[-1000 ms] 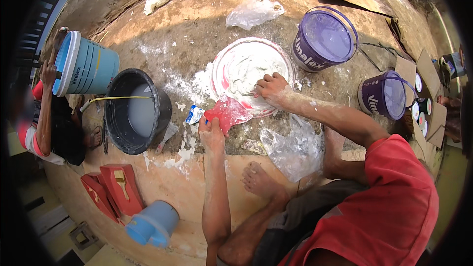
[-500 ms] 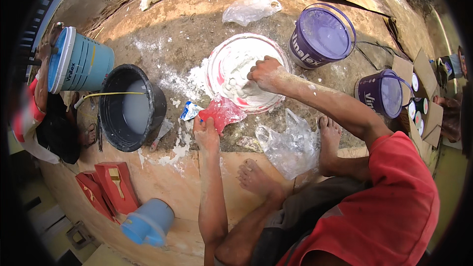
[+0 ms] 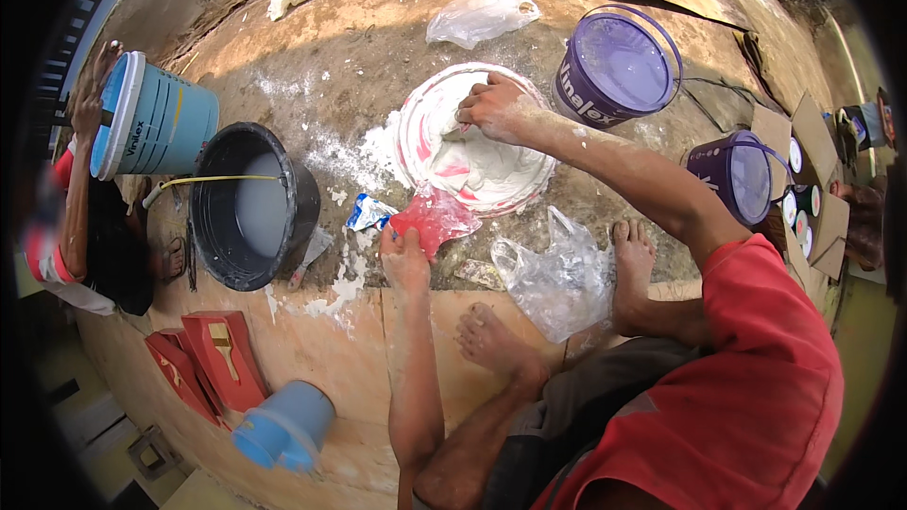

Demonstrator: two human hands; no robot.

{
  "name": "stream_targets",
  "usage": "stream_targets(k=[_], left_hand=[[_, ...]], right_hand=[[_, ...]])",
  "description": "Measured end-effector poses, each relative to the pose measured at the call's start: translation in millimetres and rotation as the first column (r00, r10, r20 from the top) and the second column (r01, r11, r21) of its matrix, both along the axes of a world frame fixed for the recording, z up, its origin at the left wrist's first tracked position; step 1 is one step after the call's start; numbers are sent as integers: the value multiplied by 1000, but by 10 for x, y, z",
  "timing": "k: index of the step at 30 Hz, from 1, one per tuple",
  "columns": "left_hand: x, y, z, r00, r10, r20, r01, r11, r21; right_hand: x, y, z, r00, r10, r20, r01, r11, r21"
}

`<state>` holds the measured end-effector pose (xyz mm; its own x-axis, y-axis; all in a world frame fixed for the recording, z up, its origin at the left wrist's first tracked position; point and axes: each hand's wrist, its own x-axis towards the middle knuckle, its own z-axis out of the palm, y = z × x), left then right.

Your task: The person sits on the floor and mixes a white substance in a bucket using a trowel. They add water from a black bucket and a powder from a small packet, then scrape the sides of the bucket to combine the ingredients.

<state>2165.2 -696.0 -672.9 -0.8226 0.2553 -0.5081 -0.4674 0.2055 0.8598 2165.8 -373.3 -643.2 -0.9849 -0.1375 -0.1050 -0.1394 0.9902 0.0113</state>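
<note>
dusty concrete ground spreads under you, with a plywood sheet (image 3: 312,340) toward your feet. your right hand (image 3: 493,106) is sunk into the white paste (image 3: 482,165) in the round white basin (image 3: 416,113) straight ahead, fingers curled down into the mass; how far they close you cannot tell. your left hand (image 3: 404,257) pinches the red plastic packet (image 3: 433,219) shut-fingered at its lower edge, the packet lying against the basin's near rim. judge the paste heavy, soft and sticky, slippery when wet: scoop from beneath. the packet looks limp and light, best gripped at its edge. count two purple buckets (image 3: 614,61), one blue bucket (image 3: 156,118) on its side, one black bucket (image 3: 248,203), one blue cup (image 3: 283,425), two clear bags (image 3: 557,279).
</note>
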Motion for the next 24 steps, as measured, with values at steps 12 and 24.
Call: stream_targets(k=[12, 24], left_hand=[[61, 158, 161, 999, -34, -8, 34, 999, -7], [27, 139, 121, 999, -25, 35, 26, 999, -21]], right_hand=[[172, -196, -193, 964, -246, -101, 241, 969, -55], [945, -223, -2, 277, -961, -14, 715, 216, -665]])
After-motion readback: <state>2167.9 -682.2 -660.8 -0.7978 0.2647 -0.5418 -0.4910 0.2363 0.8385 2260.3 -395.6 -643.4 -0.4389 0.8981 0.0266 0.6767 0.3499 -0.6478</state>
